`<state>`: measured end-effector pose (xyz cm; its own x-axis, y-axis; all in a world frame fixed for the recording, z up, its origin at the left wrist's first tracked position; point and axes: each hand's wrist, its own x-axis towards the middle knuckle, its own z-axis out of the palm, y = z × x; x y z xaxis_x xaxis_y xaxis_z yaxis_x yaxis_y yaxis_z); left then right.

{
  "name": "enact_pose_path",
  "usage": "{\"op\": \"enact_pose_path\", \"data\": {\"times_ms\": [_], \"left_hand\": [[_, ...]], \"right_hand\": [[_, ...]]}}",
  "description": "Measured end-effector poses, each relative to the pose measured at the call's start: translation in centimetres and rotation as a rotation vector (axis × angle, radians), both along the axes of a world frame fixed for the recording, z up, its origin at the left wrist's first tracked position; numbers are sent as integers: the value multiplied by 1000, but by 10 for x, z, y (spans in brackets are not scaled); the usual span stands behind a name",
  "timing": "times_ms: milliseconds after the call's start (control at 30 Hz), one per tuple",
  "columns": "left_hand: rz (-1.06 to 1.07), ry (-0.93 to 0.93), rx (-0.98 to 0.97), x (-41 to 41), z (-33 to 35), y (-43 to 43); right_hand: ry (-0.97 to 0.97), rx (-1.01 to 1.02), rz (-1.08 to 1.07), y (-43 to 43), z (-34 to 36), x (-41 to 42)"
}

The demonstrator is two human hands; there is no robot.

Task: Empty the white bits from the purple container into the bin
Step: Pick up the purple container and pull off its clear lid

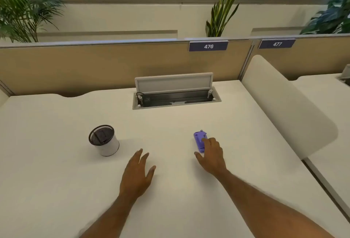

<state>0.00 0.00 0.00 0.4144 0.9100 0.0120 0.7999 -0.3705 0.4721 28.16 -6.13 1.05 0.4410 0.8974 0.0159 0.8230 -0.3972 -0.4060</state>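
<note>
A white bench fills the lower part of the frame. Two bare forearms reach up from the bottom edge.

The left hand lies low over the bench just left of centre, palm down, fingers spread and loose, grasping nothing. Whether it touches the surface cannot be told.

The right hand sits right of centre, its fingers laid over the near end of the purple container. The thumb points left, beside the container's lower end. The fingers rest on it but have not clearly closed around it, so whether it is truly grasped cannot be told. The container lies on the bench, its long side running up and down the frame, its far end showing clear of the fingers. No white bits can be made out at this size.

The bin stands on the bench at left of centre, well apart from the container and up-left of the left hand. It is a small white cylinder with a black mesh rim, leaning in the wide-angle view; something dark lies inside.

Above centre, a cable hatch set in the bench stands with its lid up. Behind it runs a tan partition with labels reading 476 and 477. Plants and windows fill the top of the frame.
</note>
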Motion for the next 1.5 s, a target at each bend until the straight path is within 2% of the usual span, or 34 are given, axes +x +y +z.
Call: {"op": "enact_pose_path", "data": {"times_ms": [500, 733, 900, 1000, 1167, 1300, 1500], "left_hand": [[7, -65, -10, 29, -8, 19], [-7, -68, -20, 33, -10, 19], [-9, -78, -17, 32, -6, 18], [-19, -119, -81, 33, -6, 17], [0, -352, -286, 46, 5, 14], [92, -588, -514, 64, 21, 10], [371, -1195, -1024, 76, 42, 9]], "right_hand": [[89, -55, -98, 27, -11, 10], [-4, -113, -72, 33, -4, 9], [53, -53, -116, 31, -3, 11], [164, 48, -145, 29, 4, 5], [496, 208, -115, 25, 24, -24], [669, 319, -85, 20, 40, -51], [994, 290, -33, 16, 57, -79]]}}
